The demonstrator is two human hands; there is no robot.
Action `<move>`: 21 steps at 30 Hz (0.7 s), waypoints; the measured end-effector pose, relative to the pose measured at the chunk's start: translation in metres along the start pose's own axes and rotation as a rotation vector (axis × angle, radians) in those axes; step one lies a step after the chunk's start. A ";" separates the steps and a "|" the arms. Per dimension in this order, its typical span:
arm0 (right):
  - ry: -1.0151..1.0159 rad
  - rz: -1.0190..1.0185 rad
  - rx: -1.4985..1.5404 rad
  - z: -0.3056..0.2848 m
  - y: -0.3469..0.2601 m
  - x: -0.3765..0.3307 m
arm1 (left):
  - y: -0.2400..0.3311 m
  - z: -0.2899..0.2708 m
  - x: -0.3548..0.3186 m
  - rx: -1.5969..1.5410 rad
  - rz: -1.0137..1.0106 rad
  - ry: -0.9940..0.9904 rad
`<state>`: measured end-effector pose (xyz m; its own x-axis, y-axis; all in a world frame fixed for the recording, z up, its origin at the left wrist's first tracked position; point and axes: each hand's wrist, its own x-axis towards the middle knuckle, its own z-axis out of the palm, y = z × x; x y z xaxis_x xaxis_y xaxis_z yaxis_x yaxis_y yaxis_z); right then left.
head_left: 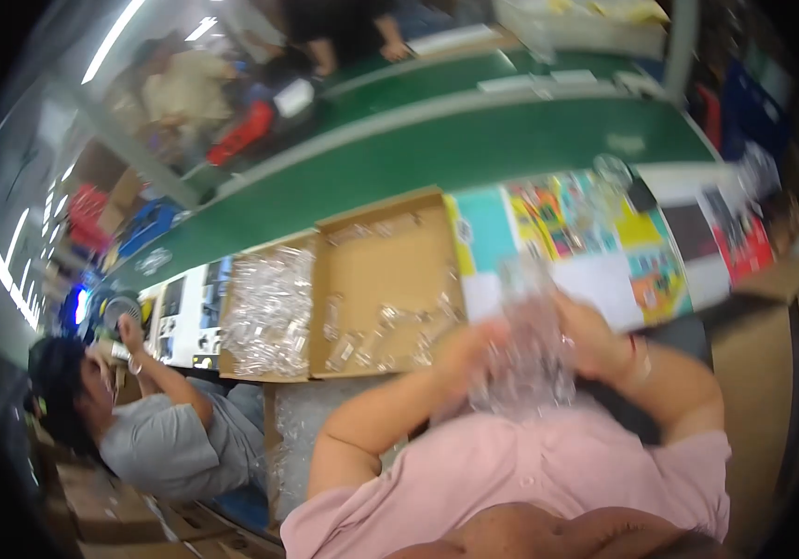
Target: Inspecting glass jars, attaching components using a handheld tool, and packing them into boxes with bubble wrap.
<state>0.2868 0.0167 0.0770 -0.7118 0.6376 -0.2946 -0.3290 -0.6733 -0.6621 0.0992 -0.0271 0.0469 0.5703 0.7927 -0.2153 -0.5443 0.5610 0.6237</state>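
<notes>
By the near edge of the long green bench (548, 130), the left hand (463, 356) and right hand (597, 343) clasp a clear, glossy plastic bundle (532, 359) (blurred, probably light, slippery, crackable), best held around its sides.

The bench (474, 151) is plain green. Along its near edge, the carton (385, 275) is plain brown, while the crowded clear pieces (264, 303) glint silvery white. Toward the bench's right end, a printed sheet (483, 224) mixes turquoise with a busy yellow-and-red pattern — the card (746, 247) farther right is red, black and white. The bundle (525, 326) is colourless (see-through, faintly grey). The shirt (474, 475) is pale pink, the wristband (633, 355) red; the co-worker's top (162, 452) is grey.
</notes>
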 end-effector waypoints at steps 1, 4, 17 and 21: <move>-0.136 0.059 0.137 -0.005 -0.009 0.009 | 0.007 0.005 0.001 -0.061 0.012 -0.025; -0.232 0.082 0.223 -0.005 -0.025 0.022 | 0.029 0.006 0.010 -0.127 0.069 -0.109; -0.111 -0.191 -0.154 0.016 -0.024 -0.013 | 0.031 0.021 -0.002 0.419 0.205 -0.118; -0.158 -0.346 -0.643 0.002 0.007 -0.032 | -0.006 0.007 -0.020 0.712 0.288 -0.187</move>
<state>0.3058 -0.0089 0.0838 -0.7300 0.6794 0.0742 -0.1572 -0.0612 -0.9857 0.0952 -0.0483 0.0529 0.5954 0.7947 0.1180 -0.1971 0.0021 0.9804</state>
